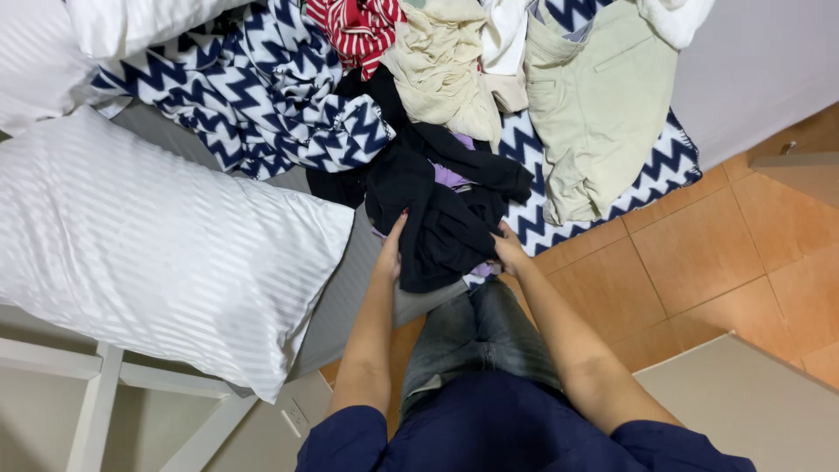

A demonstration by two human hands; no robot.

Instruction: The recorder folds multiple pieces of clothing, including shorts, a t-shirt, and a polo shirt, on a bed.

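While gripped at both edges by closed left hand (392,247) and right hand (508,248), black garment (441,229) likely to snag purple cloth (451,178) underneath, dragging it off bed (350,288).

Both arms outstretched — left grip (392,249), right grip (508,248) closed

I can't see the fingertips of my left hand (392,249) or right hand (508,249); they sink into the black garment (441,223). A purple cloth (451,178) shows only as slivers beneath it. The white pillow (157,245) runs off the left edge, and the striped red top (358,28) and beige trousers (594,105) off the far edge.
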